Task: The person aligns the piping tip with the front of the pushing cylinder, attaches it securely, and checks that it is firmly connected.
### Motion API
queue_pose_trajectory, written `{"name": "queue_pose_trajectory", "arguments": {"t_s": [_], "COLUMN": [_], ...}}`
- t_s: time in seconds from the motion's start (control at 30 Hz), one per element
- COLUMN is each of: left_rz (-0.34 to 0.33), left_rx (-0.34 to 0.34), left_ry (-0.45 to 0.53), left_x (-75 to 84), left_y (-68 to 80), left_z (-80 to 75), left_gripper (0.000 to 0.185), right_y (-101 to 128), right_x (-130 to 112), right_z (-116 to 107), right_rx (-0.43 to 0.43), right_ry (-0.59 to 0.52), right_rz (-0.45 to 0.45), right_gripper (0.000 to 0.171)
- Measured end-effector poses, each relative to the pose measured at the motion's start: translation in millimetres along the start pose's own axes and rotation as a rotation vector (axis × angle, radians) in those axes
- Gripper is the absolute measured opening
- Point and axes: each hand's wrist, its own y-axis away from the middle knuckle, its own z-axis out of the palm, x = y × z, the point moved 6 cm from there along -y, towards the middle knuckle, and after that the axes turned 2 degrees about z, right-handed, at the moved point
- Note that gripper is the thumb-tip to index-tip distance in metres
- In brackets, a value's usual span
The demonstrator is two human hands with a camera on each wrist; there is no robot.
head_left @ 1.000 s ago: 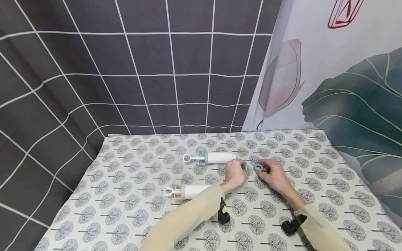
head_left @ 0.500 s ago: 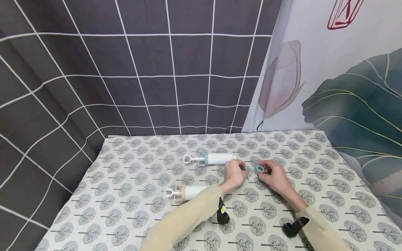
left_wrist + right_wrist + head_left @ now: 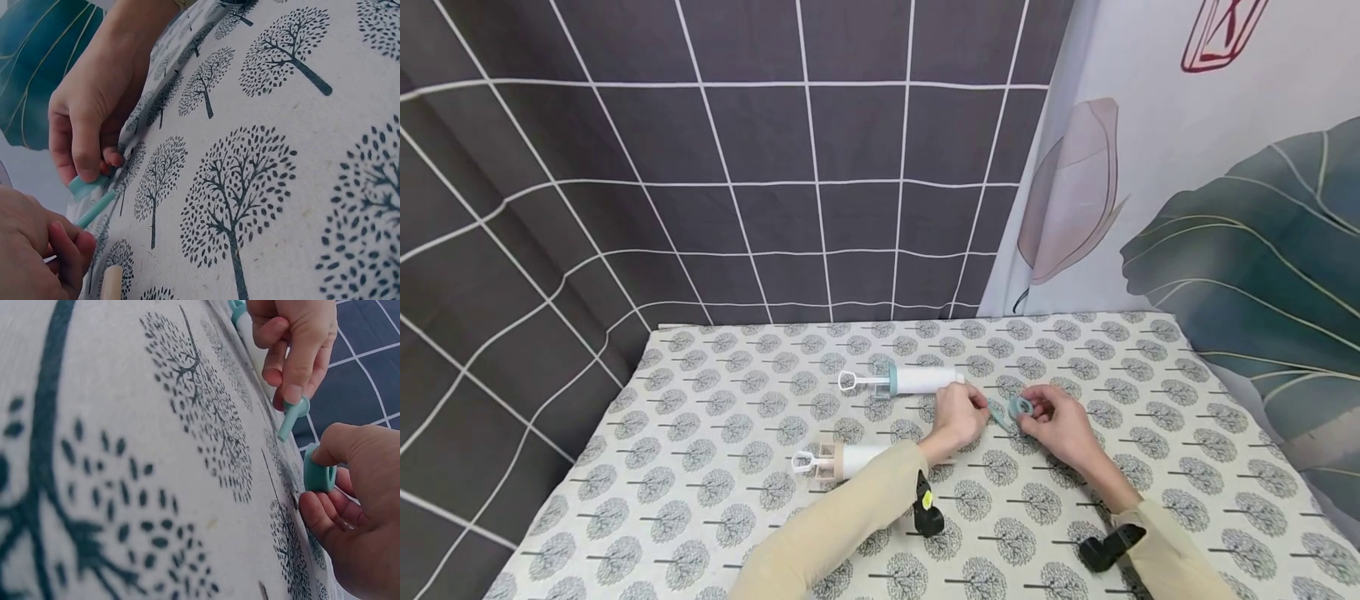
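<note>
As a person in cream sleeves works over a tree-print tablecloth (image 3: pixel 692 500), a teal ring (image 3: pixel 314 475) is held between the thumb and fingers of the right hand (image 3: pixel 1063 423). Just beside the ring, on its left, the left hand (image 3: pixel 958 415) pinches a small teal nozzle (image 3: pixel 292 419) by its wider end, the slim stem tilted and jutting clear of the fingertips. Ring and nozzle are near each other but apart; whether either touches the cloth, I cannot tell from where I stand.

Left of the ring and farther from the person lies a white tube with a teal collar (image 3: pixel 923 380), its looped white handle pointing away from the ring. Also left of the ring, but closer to the person, lies a white tube with a beige collar (image 3: pixel 861 458), partly covered by the left sleeve (image 3: pixel 850 517).

Black wrist cameras sit on the ring's near side, one at each cuff; the one on the left (image 3: pixel 929 518) bears a bright yellow patch (image 3: pixel 927 499), too small to read. Beyond the ring hangs a dark curtain with white grid lines (image 3: pixel 865 133); to its right, a white leaf-print hanging (image 3: pixel 1150 167) carries a red, seal-like mark (image 3: pixel 1231 25), cut off at the top and not legible to me.
</note>
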Motion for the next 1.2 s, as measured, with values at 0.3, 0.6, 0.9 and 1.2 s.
{"name": "queue_pose_trajectory", "arguments": {"t_s": [0.3, 0.6, 0.9, 1.2], "left_rz": [-0.035, -0.034, -0.008, -0.009], "left_rx": [-0.017, -0.004, 0.019, 0.015], "left_ry": [0.075, 0.123, 0.132, 0.168], "left_x": [-0.4, -1.6, 0.1, 1.7], "left_y": [-0.6, -0.7, 4.0, 15.7], "left_z": [-7.8, -21.1, -36.8, -45.4], "left_gripper": [0.011, 0.012, 0.012, 0.009], "right_y": [1, 4, 7, 13], "right_x": [1, -4, -11, -26], "right_z": [-2, -4, -3, -2], "right_rx": [-0.031, -0.06, -0.082, -0.12], "right_ry": [-0.066, -0.136, -0.182, -0.235], "right_rz": [0.081, 0.116, 0.107, 0.11], "right_gripper": [0.039, 0.039, 0.039, 0.037]}}
